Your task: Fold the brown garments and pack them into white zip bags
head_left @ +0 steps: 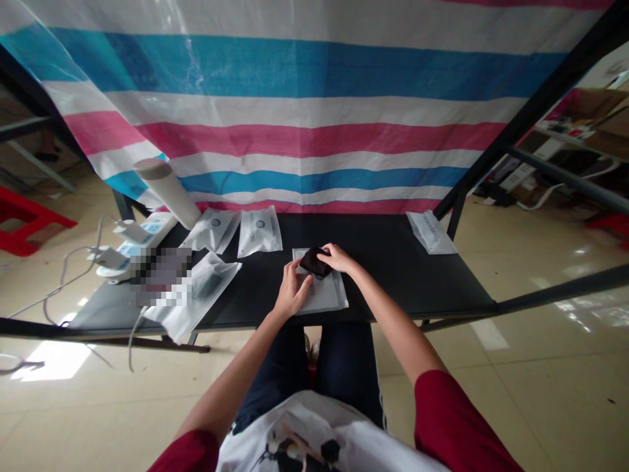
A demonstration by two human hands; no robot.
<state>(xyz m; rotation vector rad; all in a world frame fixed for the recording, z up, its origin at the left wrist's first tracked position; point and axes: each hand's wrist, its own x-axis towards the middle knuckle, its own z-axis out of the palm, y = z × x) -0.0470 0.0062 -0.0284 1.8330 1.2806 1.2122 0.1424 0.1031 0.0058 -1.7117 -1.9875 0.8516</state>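
Note:
A dark brown or black soft bundle (314, 263), perhaps folded cloth, lies on a frosted white bag (327, 298) with grey print, flat on the black table. My right hand (338, 257) pinches the bundle at its right side, fingers on top. At its left edge is my left hand (291, 290), thumb and fingers apart, resting over the bag's left side; whether its fingertips press on the bundle is hard to see.
Similar printed bags lie at the back left (260, 231), front left (211, 282) and far right (430, 233). A white bottle (170, 193) stands beside a power strip (152, 236) with plugged chargers and cables. A striped sheet (304, 137) hangs behind the table (393, 275).

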